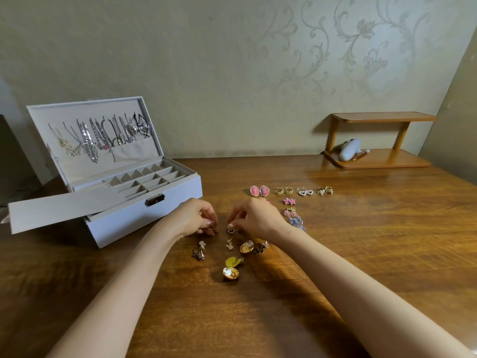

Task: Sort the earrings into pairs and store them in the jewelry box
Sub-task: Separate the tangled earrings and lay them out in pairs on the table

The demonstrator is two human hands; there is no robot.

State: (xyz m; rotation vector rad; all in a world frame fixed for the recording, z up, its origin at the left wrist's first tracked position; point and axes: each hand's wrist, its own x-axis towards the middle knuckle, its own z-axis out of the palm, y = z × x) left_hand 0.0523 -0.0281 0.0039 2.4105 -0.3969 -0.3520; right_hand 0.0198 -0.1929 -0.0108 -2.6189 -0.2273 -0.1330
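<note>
Gold shell earring (230, 273) lies apart, heart earring (231, 230) just under right hand (255, 218)

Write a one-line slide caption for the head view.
Left hand and right hand pick through loose earrings on a wooden table; matched pairs lie beyond, the jewelry box stands open.

The long wooden table (361, 241) is warm brown, with darker streaks of grain. The rectangular jewelry box (144, 218) is pale grey outside and beige cloth inside. In its lid I see silver chain necklaces (103, 135) and one black cord necklace (142, 125). The wallpaper (335, 47) is dull olive-beige with a paler pattern of curling leaves. On the table are oval pink earrings (259, 190) with smiling faces and white bead rims, pink star earrings (289, 201), white pearl heart earrings (305, 192), gold shell earrings (246, 247), a mustard-yellow heart earring (232, 261) and a small black heart earring (231, 231). The little wooden shelf (382, 117) is orange-brown.
</note>
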